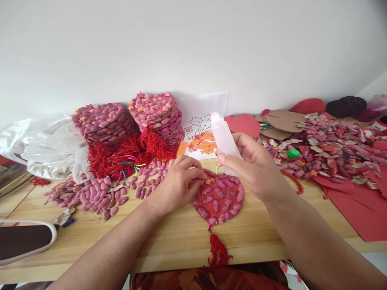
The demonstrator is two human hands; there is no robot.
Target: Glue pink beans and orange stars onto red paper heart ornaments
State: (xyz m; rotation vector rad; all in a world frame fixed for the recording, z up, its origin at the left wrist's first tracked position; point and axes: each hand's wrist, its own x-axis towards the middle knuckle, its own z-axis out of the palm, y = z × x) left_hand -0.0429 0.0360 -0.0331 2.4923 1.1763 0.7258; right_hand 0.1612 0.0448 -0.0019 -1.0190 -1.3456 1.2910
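Observation:
My right hand [254, 169] grips a white translucent glue bottle [226, 141], nozzle tilted up, above a round red piece [222, 189] on the table. Pink-purple peanuts dot that piece, and a red tassel [219, 249] hangs from its near edge. At the disc's left side is my left hand [184, 179], its thumb and fingers pinched together over the rim. Whatever lies between those fingertips is hidden. Right beside them an orange star [208, 182] sits on the disc.
Two stacks of peanut-covered discs [155, 112] with red tassels stand behind. A paper sheet [222, 100] carries small orange stars [202, 143]. Loose peanuts [93, 191] lie left, scraps and peanuts [335, 141] right. Red sheets [359, 209] and a green cap [293, 153] are there too.

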